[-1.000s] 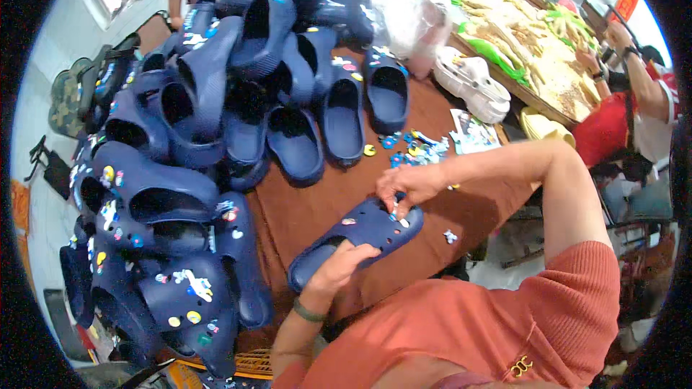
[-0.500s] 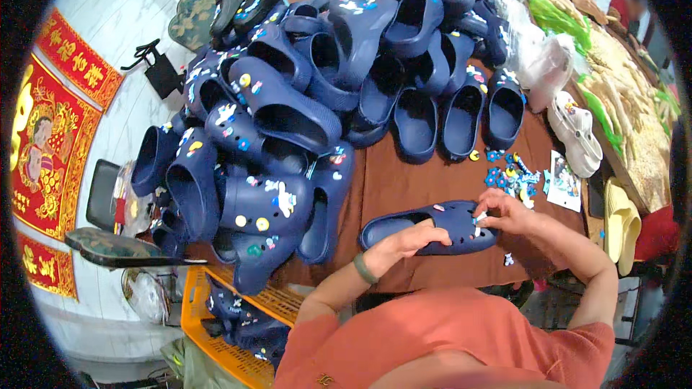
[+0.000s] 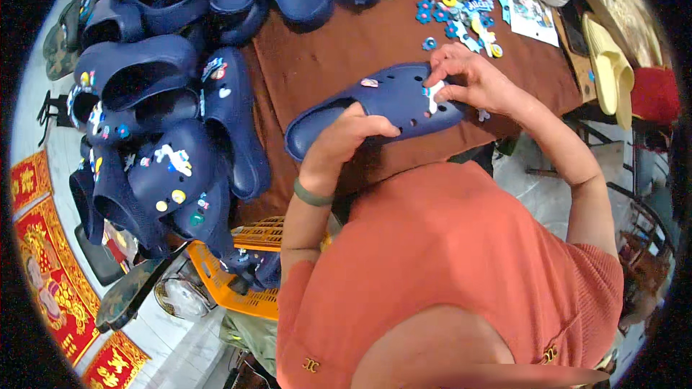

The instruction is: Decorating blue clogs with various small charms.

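1. Navy clog point(image 3: 382, 104) held just above the brown counter point(image 3: 324, 50), toe toward the right, heel toward the person's chest.
2. Left hand point(image 3: 346, 140) has its grip clamped on the clog's heel end, fingers curled over the rim.
3. Right hand point(image 3: 472, 79) at the clog's toe, fingertips pinched together on a small white charm point(image 3: 435, 91) pressed against the upper; probably seated in a hole, too small to tell.
4. Pink charm point(image 3: 369, 83) sits on the clog's upper, near its opening.
5. Loose charms point(image 3: 458, 11), mostly blue flowers, lie on the counter beyond the clog.
6. Pile of navy clogs point(image 3: 166, 101) left of the clog, several with charms.
7. Yellow crate point(image 3: 238, 274) below the clog, at the counter's edge.
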{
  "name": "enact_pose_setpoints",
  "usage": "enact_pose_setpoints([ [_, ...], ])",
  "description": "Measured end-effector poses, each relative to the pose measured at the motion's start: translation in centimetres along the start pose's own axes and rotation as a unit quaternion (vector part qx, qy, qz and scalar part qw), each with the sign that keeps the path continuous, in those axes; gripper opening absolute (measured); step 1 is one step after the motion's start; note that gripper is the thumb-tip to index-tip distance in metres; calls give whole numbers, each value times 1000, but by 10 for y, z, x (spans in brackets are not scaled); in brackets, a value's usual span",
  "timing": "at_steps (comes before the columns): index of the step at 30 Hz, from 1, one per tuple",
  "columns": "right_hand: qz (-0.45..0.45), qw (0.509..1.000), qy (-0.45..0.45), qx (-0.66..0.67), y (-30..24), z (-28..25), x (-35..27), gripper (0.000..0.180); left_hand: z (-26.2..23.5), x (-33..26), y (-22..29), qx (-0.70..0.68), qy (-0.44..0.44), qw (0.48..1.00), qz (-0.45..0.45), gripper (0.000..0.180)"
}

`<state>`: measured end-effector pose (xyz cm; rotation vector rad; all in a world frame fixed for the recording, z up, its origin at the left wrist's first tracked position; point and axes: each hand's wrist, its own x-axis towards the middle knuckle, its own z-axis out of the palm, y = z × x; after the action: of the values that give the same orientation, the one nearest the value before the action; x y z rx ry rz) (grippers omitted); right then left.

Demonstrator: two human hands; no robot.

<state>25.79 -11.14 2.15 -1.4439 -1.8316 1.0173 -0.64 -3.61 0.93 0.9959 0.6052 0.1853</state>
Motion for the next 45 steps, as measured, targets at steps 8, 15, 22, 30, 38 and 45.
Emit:
enact_pose_setpoints([
  [8,-68,990,120,-30,1,-9,-2,21,10,-4,0,-14,29,999,-5,51],
  [15,-101,947,109,-285,-11,50,32,47,4,-5,-1,10,-15,1000,-6,49],
  [22,-107,985,-50,-129,-8,26,44,47,-1,-1,-3,63,-47,997,-25,46],
  [30,-172,975,-92,-104,-26,27,66,37,3,-7,-2,80,-39,996,-25,56],
  [38,-138,978,-44,-148,-30,38,57,34,2,-7,3,110,-55,992,-31,59],
  [45,-150,984,1,-93,-23,39,55,29,-2,-6,-4,79,-51,994,-61,55],
])
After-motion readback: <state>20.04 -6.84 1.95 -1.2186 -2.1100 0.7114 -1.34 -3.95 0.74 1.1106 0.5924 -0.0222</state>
